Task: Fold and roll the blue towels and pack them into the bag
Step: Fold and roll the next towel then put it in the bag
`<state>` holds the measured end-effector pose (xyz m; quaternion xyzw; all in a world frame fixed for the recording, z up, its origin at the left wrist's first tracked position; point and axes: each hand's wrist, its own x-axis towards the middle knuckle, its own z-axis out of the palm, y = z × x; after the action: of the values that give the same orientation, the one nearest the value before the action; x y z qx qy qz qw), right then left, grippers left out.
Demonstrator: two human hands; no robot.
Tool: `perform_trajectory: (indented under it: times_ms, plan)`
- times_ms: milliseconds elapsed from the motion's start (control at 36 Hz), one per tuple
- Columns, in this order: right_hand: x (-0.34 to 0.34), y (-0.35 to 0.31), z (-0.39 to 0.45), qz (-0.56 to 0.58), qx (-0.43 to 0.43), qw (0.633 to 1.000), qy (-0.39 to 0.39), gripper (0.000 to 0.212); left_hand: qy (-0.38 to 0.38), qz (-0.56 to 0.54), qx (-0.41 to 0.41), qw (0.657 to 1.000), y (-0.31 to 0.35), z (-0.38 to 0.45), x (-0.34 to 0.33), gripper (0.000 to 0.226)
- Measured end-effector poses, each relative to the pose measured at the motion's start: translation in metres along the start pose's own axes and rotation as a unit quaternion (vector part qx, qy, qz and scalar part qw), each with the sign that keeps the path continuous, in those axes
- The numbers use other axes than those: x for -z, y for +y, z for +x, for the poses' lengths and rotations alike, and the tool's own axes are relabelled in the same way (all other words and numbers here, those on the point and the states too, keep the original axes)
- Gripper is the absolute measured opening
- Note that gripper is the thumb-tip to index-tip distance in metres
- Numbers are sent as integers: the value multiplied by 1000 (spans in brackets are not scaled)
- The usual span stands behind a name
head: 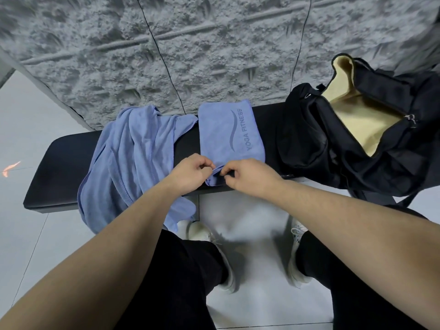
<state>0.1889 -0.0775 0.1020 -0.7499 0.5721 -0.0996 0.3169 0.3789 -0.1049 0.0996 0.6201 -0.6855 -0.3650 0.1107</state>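
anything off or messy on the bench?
Yes: the crumpled towel on the bench's left is unfolded, draping over the near edge. The folded towel, pinched by both hands, lies flat; the bag gapes open.

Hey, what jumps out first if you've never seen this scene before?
Both hands, left hand and right hand, pinch the near end of a folded blue towel mid-bench. A crumpled towel drapes over the bench's left part, and an open black bag sits at its right.
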Motion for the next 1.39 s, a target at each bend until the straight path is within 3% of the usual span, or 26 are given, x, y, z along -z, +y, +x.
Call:
perform_trajectory:
  times_ms: [111,194,306,472,611,806,972,1083,1278,1389]
  plan:
    - [10,12,2,-79,31,991,99,17,2,43,-81,996,1,1,-3,21]
    - [12,25,0,-110,81,984,118,29,-6,60,-126,990,0,3,-7,21]
    - [1,38,0,-145,45,983,107,51,-7,109,-118,987,-2,7,-14,29]
    - [-7,40,6,-175,63,967,171,34,25,173,-114,978,5,7,-21,28]
    - [0,42,10,-204,66,965,150,38,65,215,-98,969,11,4,-26,45]
    - [10,47,3,-248,120,958,78,44,-29,259,-81,962,8,1,-21,58]
    - [8,50,-5,-248,95,964,22,42,-63,269,-89,957,7,-2,-13,54]
    - [5,51,-12,-238,102,965,47,27,-64,292,-103,949,5,-9,-12,49]
    - [-1,54,-14,-263,126,955,60,30,-4,412,-150,899,10,-11,-22,51]
    - [-5,58,-11,-269,125,952,78,30,11,424,-167,890,13,-8,-29,44]
